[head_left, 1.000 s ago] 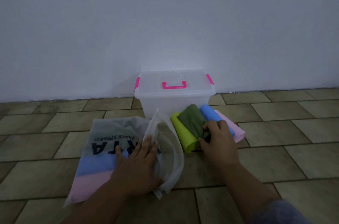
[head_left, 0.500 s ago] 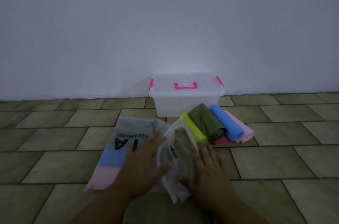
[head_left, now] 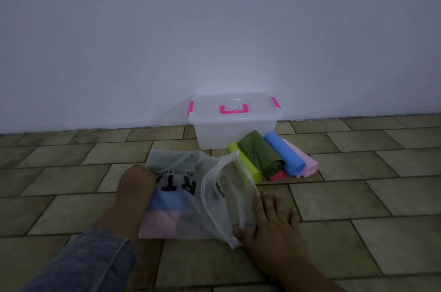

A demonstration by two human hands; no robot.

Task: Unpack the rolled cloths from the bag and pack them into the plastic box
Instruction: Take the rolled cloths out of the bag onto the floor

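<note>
The translucent bag (head_left: 181, 172) is lying on the tiled floor (head_left: 71, 184), with a blue cloth (head_left: 167, 201) and a pink cloth (head_left: 160, 222) showing through it. The left hand (head_left: 136, 181) is sitting at the bag's left edge; I cannot tell whether its fingers are gripping the film. The right hand (head_left: 269, 222) is lying flat beside the open mouth, fingers spread, thumb touching the bag's near corner. The other rolled cloths (head_left: 284, 155) are lying just in front of the plastic box (head_left: 233, 131), whose lid (head_left: 233, 103) is on.

The film looks thin and slippery. I'd judge that tugging a cloth by one end could be unrolling it, or dragging the whole bag along if nothing is pinning it. The raised mouth is standing right beside the lime roll (head_left: 248, 167), so a careless sweep may be knocking the olive roll (head_left: 259, 153) off the pile.

Half a second ago the left hand was flat across the lettering; now it is out at the edge. The right hand was covering the mouth and is now lower, mostly on tile.
</note>
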